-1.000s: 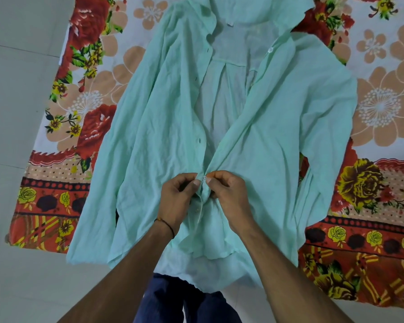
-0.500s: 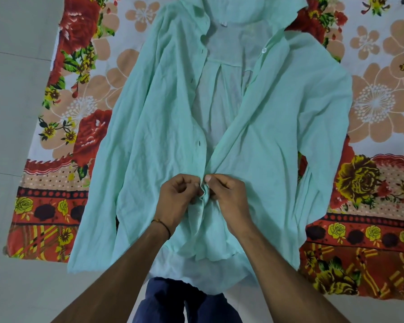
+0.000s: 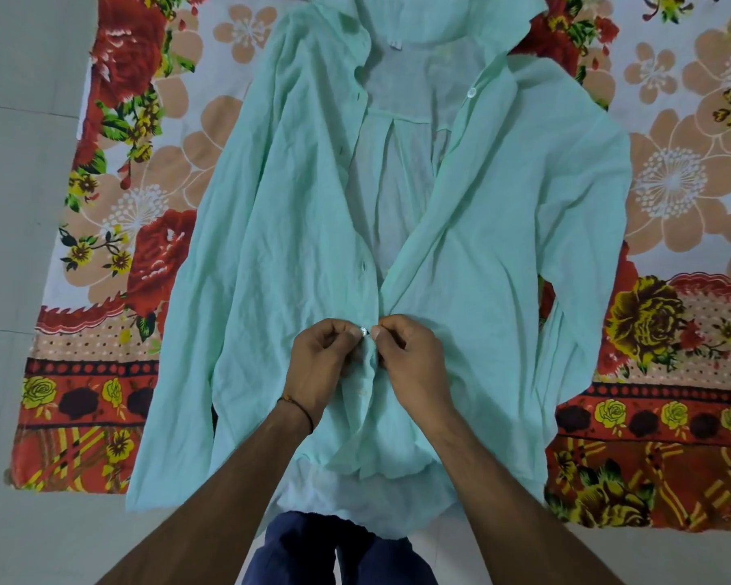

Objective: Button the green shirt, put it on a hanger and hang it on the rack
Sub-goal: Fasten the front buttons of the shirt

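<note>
The pale green shirt lies face up on a flowered cloth, its front open in a long V from the collar down to my hands. My left hand pinches the left front edge low on the shirt. My right hand pinches the right front edge against it. A small white button shows between my thumbs. Another button sits on the right edge near the collar. Below my hands the two front edges lie together. No hanger or rack is in view.
The flowered red, orange and white cloth is spread on a pale tiled floor. My dark blue trouser legs are at the bottom edge, under the shirt's hem.
The button has come into sight between my thumbs, where half a second ago the fabric covered it. Both hands stay at the same spot on the shirt front.
</note>
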